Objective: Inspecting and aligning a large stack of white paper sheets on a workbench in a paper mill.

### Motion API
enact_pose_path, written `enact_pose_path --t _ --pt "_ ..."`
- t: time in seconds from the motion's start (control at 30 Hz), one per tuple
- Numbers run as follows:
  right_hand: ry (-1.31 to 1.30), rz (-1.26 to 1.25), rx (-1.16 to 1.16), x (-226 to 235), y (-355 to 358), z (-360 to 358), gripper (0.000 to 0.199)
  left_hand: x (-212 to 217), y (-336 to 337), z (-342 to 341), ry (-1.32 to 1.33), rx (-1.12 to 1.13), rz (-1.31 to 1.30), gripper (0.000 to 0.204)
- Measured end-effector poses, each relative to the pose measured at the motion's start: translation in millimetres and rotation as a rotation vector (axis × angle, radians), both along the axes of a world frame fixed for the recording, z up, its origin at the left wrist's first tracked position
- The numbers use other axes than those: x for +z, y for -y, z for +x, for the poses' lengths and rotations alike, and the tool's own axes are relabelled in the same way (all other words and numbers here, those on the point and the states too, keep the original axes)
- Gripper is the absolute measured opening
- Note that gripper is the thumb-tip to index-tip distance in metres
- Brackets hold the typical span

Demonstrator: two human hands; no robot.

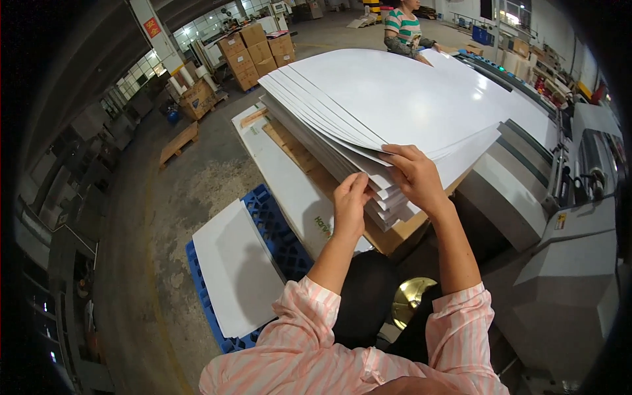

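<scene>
A tall stack of large white sheets (408, 92) lies before me, its near corner fanned into several layers. My right hand (416, 176) grips the raised corner of the upper sheets, fingers on top and the thumb hidden beneath. Just left of it, my left hand (352, 201) is closed at the edges of the lower layers, thumb and forefinger pinched together by the sheet edges. Exactly how many sheets each hand holds cannot be seen.
A blue plastic pallet (266, 204) with white sheets stands on the floor at left. Grey machinery (573, 276) is close on my right. A co-worker in a striped shirt (403, 29) stands beyond the stack. Cardboard boxes (253, 52) and a wooden pallet (179, 143) stand farther off.
</scene>
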State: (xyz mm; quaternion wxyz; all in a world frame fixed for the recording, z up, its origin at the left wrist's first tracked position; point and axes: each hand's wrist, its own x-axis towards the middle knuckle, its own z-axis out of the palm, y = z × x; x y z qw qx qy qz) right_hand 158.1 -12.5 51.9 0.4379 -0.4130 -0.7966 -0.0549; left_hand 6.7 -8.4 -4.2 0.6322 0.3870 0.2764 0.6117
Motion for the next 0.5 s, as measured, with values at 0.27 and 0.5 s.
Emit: enact_pose_path --t 0.27,0.5 --pt "0.103 0.049 -0.002 9.9 10.9 -4.4 0.038 -5.7 -4.2 0.1 0.023 0.023 -0.004 0.020" --pt "0.147 -0.093 -0.225 12.3 20.6 -15.1 0.020 -2.5 -1.3 0.6 -0.084 0.084 0.002 0.023"
